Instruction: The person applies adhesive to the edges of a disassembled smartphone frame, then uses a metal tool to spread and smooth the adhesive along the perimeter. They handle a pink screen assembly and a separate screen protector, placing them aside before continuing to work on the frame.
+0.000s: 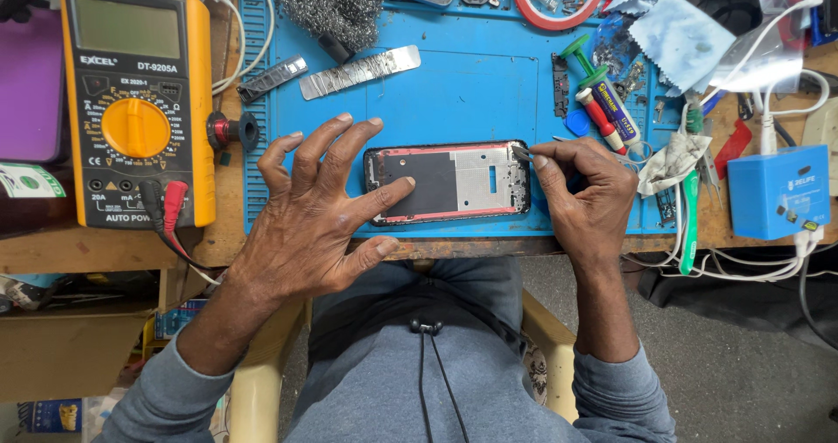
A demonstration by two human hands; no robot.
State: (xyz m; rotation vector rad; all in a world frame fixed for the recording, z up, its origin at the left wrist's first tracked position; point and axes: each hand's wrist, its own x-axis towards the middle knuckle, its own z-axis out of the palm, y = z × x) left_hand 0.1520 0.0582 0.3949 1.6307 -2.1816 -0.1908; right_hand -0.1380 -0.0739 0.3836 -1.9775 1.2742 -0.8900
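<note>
An opened phone frame (454, 181) lies lengthwise on the blue work mat (471, 85), showing a dark panel and a silver metal shield inside a reddish rim. My left hand (319, 207) is spread wide, and its index fingertip presses the phone's left part. My right hand (583, 194) pinches thin metal tweezers (522, 154), whose tip rests at the phone's upper right corner.
A yellow multimeter (135, 103) with red and black leads stands at the left. Steel wool (332, 2), metal strips (358, 70), small tubes and screwdrivers (602, 103), cloths (681, 37), a blue box (779, 190) and white cables crowd the back and right. The desk's front edge is right under the phone.
</note>
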